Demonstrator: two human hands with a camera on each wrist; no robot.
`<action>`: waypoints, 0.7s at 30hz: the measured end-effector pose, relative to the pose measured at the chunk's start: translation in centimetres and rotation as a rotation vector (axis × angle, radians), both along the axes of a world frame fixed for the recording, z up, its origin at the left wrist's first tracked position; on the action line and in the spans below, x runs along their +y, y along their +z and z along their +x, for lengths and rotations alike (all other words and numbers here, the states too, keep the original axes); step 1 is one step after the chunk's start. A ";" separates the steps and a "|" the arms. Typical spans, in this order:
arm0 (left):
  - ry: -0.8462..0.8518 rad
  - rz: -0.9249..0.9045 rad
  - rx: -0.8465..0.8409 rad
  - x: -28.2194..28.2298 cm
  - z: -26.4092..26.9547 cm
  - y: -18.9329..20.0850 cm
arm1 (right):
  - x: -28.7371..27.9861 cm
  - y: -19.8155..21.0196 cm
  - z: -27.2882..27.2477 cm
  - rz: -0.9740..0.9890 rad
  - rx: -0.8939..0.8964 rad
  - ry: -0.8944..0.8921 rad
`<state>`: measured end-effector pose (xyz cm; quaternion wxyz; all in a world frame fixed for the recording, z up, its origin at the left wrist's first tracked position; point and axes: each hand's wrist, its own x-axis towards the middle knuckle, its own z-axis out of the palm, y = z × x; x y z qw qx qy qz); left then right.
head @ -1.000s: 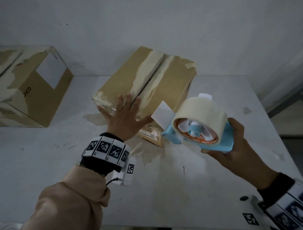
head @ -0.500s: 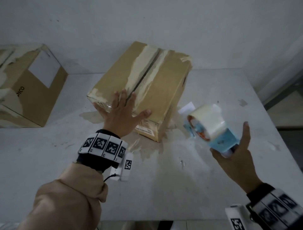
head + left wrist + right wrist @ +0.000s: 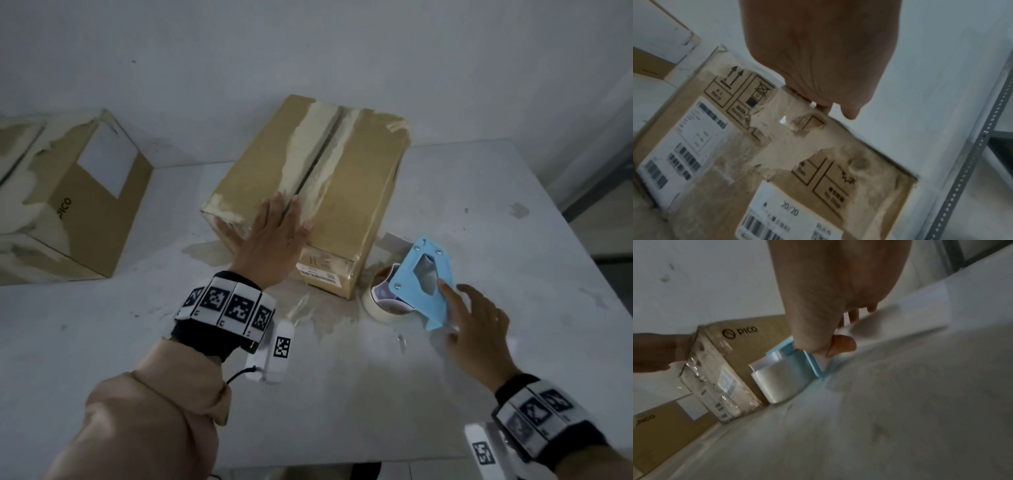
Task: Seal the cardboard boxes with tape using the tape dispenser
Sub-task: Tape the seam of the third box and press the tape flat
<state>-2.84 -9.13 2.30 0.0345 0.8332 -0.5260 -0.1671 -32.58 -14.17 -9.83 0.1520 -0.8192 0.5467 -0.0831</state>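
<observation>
A cardboard box (image 3: 342, 205) with torn old tape along its top seam stands on the white table (image 3: 342, 394). My left hand (image 3: 270, 236) lies flat with straight fingers on the box's near top edge; the left wrist view shows the palm (image 3: 818, 56) above the labelled end face (image 3: 777, 162). The blue tape dispenser (image 3: 421, 291) rests roll-down on the table, just right of the box. My right hand (image 3: 476, 329) pinches its handle end, index finger on the blue plate, thumb at the near edge, other fingers spread off it. The clear roll (image 3: 781, 382) touches the tabletop.
A second cardboard box (image 3: 78, 205) with a white label stands at the far left against the wall. Stains mark the table in front of the first box. The table's right edge (image 3: 561, 219) drops off beside a metal shelf upright (image 3: 972, 146).
My right hand has brought the dispenser down from mid-air and turned it over, so it now rests on the table beside the box. The left hand stays flat on the box.
</observation>
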 end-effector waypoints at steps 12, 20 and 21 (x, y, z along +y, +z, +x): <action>-0.235 -0.198 -0.079 -0.6 10.1 0.8 | -0.4 10.7 15.9 -0.380 -0.444 0.322; -0.347 -0.133 -0.166 -0.8 11.9 -1.1 | -0.1 10.3 22.5 -0.166 -0.097 0.284; -0.333 -0.145 -0.164 -0.7 11.8 -1.3 | -0.4 10.3 22.4 -0.155 -0.074 0.289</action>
